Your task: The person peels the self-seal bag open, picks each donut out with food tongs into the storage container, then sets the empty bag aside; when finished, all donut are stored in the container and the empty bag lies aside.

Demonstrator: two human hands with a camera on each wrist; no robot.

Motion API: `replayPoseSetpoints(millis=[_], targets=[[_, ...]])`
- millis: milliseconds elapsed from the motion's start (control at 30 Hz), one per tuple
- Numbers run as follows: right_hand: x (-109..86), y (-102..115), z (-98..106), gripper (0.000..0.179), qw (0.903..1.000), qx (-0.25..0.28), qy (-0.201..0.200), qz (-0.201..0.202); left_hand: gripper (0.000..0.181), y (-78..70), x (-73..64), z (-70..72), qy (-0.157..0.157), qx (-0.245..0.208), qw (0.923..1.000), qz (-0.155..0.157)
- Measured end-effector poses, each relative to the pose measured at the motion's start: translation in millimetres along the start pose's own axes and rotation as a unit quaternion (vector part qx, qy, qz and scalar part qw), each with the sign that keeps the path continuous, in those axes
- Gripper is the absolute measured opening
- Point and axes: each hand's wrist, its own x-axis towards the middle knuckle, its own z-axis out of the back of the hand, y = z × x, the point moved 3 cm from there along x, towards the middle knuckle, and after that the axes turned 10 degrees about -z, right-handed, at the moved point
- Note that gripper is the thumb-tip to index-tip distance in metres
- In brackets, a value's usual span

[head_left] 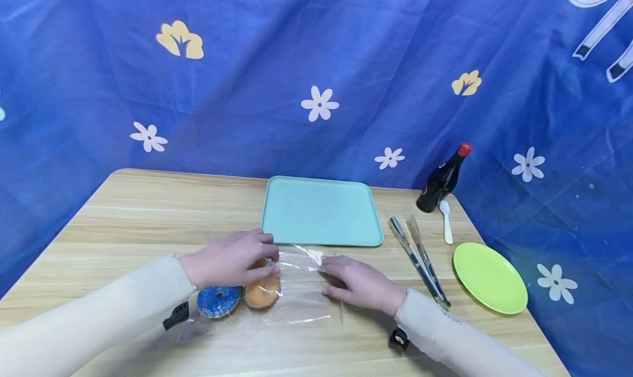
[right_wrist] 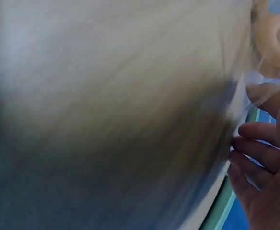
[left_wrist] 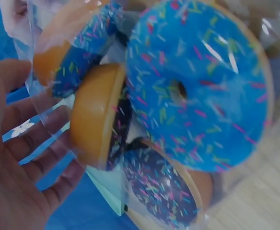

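A clear plastic bag [head_left: 301, 300] lies on the table with several toy donuts inside. At its left part sits a blue-iced donut [head_left: 218, 301] with sprinkles, beside a light brown donut [head_left: 263, 293]. Seen in the left wrist view, a dark-iced donut [left_wrist: 161, 187] is also in the bag. My left hand [head_left: 232, 258] rests over the donuts, its fingers relaxed against the plastic. At the bag's right end is my right hand [head_left: 361, 282], thumb and fingers spread apart; in the right wrist view the thumb [right_wrist: 264, 96] touches the film.
Behind the hands lies a light blue tray [head_left: 321, 212]. Metal tongs [head_left: 419, 259] and a green plate [head_left: 489, 278] are to the right. A dark bottle [head_left: 440, 182] with a red cap stands at the back right, near a white spoon [head_left: 446, 222]. A blue curtain [head_left: 237, 91] hangs behind.
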Motion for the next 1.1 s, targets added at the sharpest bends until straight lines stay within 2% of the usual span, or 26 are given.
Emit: replayPoseSetpoints(millis=[167, 533, 733, 900, 1100], targets=[[-0.6, 1, -4, 0.056, 0.9998, -0.017, 0.005, 0.007, 0.006, -1.1, 6.8, -3.7, -0.011, -0.006, 0.9997, -0.021], [-1.0, 0, -5, 0.060, 0.9996, -0.014, 0.025, 0.003, 0.013, -3.0, 11.5, -4.5, -0.016, -0.066, 0.9977, 0.006], [-0.9, 0, -6, 0.060, 0.9996, -0.012, 0.023, 0.006, 0.011, -4.9, 13.2, -1.4, -0.039, -0.096, 0.9944, 0.016], [-0.4, 0, -6, 0.060, 0.9997, -0.014, 0.020, 0.008, 0.013, -6.2, 14.4, 2.8, -0.064, -0.104, 0.9924, 0.016], [-0.5, -1, -5, 0.061, 0.9996, -0.012, 0.027, 0.003, 0.009, -7.0, 16.4, 4.9, -0.069, -0.101, 0.9923, 0.018]])
